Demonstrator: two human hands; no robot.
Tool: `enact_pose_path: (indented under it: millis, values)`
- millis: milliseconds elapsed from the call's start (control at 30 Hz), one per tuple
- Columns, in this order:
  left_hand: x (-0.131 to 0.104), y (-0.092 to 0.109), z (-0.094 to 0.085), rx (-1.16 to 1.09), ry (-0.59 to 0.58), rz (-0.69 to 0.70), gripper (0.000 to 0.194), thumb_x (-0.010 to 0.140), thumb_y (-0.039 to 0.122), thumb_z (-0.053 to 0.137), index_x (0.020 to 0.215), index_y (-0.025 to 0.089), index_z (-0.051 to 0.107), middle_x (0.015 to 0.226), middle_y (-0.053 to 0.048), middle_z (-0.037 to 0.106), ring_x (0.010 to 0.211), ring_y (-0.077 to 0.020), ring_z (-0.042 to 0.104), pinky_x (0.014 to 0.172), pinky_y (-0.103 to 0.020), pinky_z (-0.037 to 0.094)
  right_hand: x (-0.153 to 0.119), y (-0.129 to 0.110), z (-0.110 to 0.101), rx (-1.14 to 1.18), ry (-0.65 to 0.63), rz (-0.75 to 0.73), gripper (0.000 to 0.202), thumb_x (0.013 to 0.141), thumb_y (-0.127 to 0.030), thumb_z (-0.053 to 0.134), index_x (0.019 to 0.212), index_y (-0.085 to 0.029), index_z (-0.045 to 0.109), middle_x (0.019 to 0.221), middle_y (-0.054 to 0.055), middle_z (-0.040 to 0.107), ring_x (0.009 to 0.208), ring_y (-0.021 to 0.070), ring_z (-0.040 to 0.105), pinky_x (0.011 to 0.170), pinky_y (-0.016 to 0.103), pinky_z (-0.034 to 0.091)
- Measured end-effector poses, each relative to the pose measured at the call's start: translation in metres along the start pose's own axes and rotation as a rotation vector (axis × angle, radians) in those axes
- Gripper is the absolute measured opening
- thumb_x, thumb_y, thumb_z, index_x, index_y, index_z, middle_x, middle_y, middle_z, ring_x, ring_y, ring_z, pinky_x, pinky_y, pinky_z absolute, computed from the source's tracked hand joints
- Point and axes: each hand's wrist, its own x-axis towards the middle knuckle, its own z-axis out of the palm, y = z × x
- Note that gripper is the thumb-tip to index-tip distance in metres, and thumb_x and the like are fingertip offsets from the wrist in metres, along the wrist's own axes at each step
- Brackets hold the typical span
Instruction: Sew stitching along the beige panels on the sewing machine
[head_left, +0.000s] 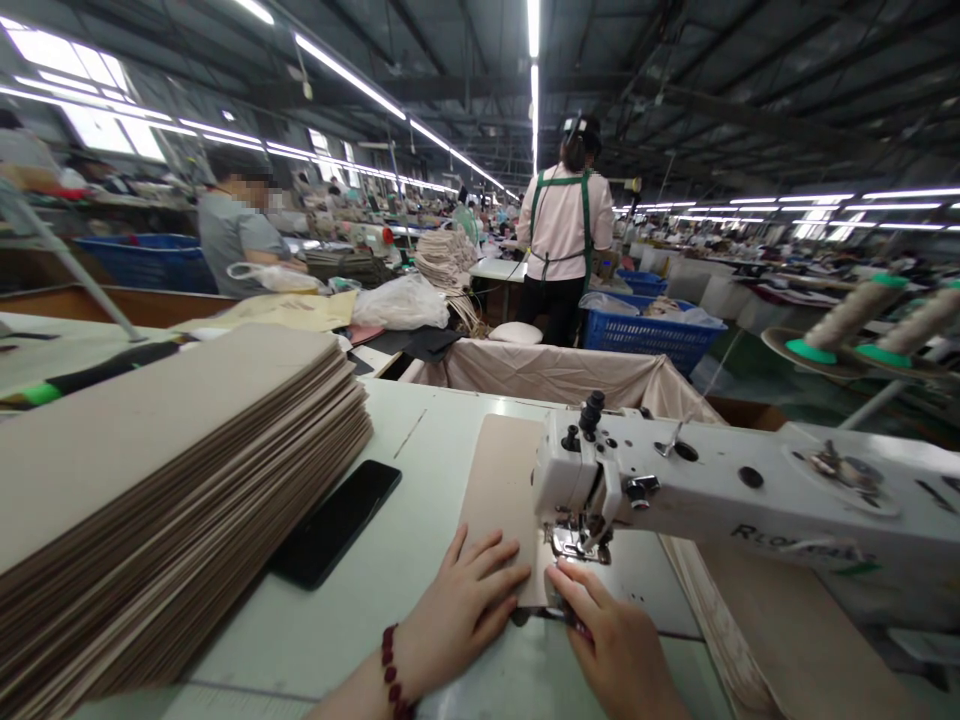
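A flat beige fabric panel (501, 470) lies on the sewing machine's bed, its right edge by the presser foot (574, 543). My left hand (469, 605) rests flat on the panel's near part, fingers spread. Just in front of the presser foot, my right hand (611, 630) has its fingers curled together, fingertips at the panel's near right corner. A small dark reddish piece shows under those fingers; its kind is hidden. The white sewing machine (697, 490) reaches in from the right. Whether the needle is in the fabric cannot be made out.
A tall stack of beige panels (225, 430) fills the left, with a black phone (337, 525) beside it. More beige pieces (795, 620) lie under the machine arm. Beyond the table are a cloth-lined bin (540, 368), a blue basket (649, 335) and co-workers.
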Motion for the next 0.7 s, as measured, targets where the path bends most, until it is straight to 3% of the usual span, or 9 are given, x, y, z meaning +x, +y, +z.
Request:
enact_pose_path:
  millis: [333,700]
  values:
    - [0.001,0.001,0.002,0.006,-0.014,-0.009,0.046,0.097,0.027,0.048,0.143,0.034,0.039,0.144,-0.001,0.048,0.136,-0.0255,0.038,0.114,-0.060,0.019,-0.002,0.002,0.002,0.003,0.012,-0.010,0.074,0.073,0.000,0.039,0.141,-0.030,0.040,0.143,-0.001,0.048,0.111,0.0196,0.060,0.092,0.035,0.052]
    - [0.005,0.000,0.010,0.022,-0.032,-0.082,0.059,0.098,0.040,0.045,0.151,0.031,0.020,0.155,0.000,0.029,0.142,-0.0231,0.026,0.117,-0.053,0.016,-0.002,0.012,0.013,0.014,0.021,-0.052,0.070,0.075,-0.002,0.039,0.141,-0.027,0.041,0.144,0.002,0.047,0.109,0.0201,0.062,0.093,0.036,0.053]
